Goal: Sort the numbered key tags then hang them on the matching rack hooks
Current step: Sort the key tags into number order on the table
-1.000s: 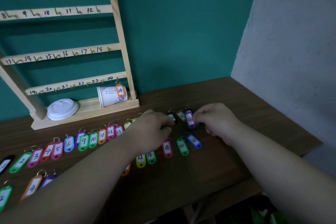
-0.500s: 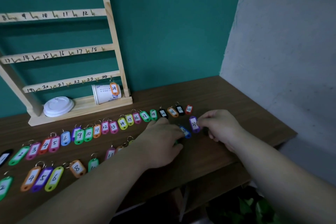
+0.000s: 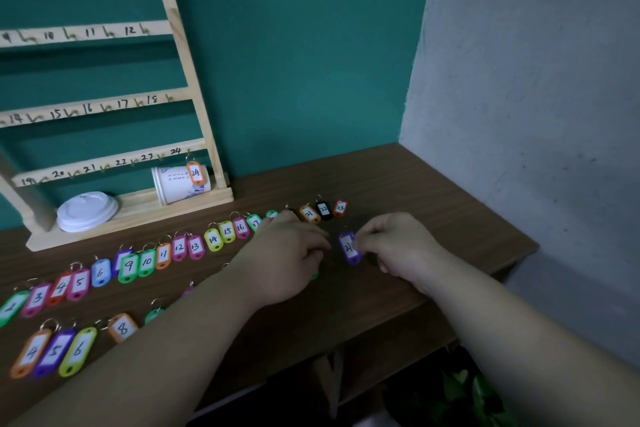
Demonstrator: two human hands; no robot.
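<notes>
Fingers: right hand (image 3: 398, 246) pinches purple 21 tag (image 3: 349, 248); left hand (image 3: 287, 253) hold unclear.
Why: likely duplicate of orange 21 tag (image 3: 309, 213), 11 o'clock.

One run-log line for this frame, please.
phase: sorting | right hand: pinches purple tag 21 | left hand: fingers curled on table, grip hidden | hung: orange tag 24

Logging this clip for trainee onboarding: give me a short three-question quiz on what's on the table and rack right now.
1. True or false: the orange tag 24 hangs on the rack.
2. Which number is on the purple tag pinched by the right hand? A 12, B 21, C 8.
3. Fill in: the paper cup lies on its ___ on the rack's base.
Key: 1 true; 2 B; 3 side.
</notes>
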